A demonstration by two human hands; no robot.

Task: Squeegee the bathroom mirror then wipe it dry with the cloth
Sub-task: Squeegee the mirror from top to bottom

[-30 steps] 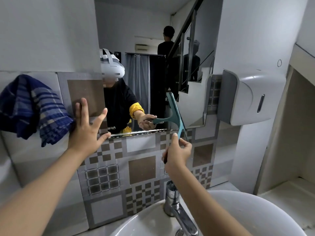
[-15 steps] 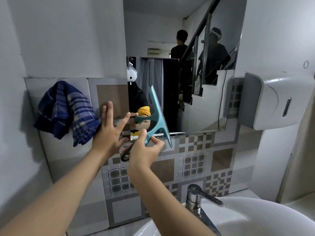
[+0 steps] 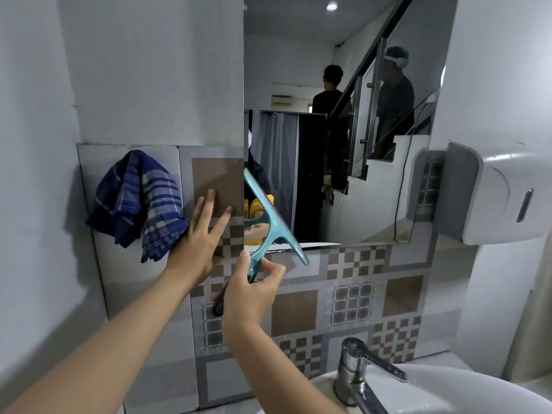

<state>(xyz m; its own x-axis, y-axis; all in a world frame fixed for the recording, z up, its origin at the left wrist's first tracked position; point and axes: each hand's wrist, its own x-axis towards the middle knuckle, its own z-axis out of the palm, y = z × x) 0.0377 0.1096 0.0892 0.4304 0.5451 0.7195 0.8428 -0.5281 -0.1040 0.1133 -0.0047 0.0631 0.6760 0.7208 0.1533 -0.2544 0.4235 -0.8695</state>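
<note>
**Teal plastic squeegee at the mirror's lower left corner**

Teal plastic squeegee (image 3: 276, 219) lies tilted against the tall frameless wall mirror (image 3: 337, 121), its blade running from ten o'clock up on the glass down to four o'clock, where the lower tip overhangs the patterned grey and brown tiled wall (image 3: 352, 300) below the glass. The room is a small bathroom with pale grey painted walls above the tile band; the mirror reflects a staircase with a metal rail, a grey curtain and two standing figures.

At nine o'clock from the squeegee a dark blue checked cloth (image 3: 137, 201) hangs bunched on the tiles. At three o'clock a white wall dispenser (image 3: 501, 201) juts out beside the mirror's right edge. At five o'clock, low in the view, a chrome lever tap (image 3: 358, 375) stands on the rim of a white ceramic basin (image 3: 466, 392).

The left hand (image 3: 200, 243) rests flat on the tiles just left of the mirror's edge, fingers spread wide, empty, its heel touching the cloth's lower corner. The right hand (image 3: 251, 294) pinches the squeegee's handle between thumb and fingers; the dark end of the handle pokes out at seven o'clock from that hand
</note>
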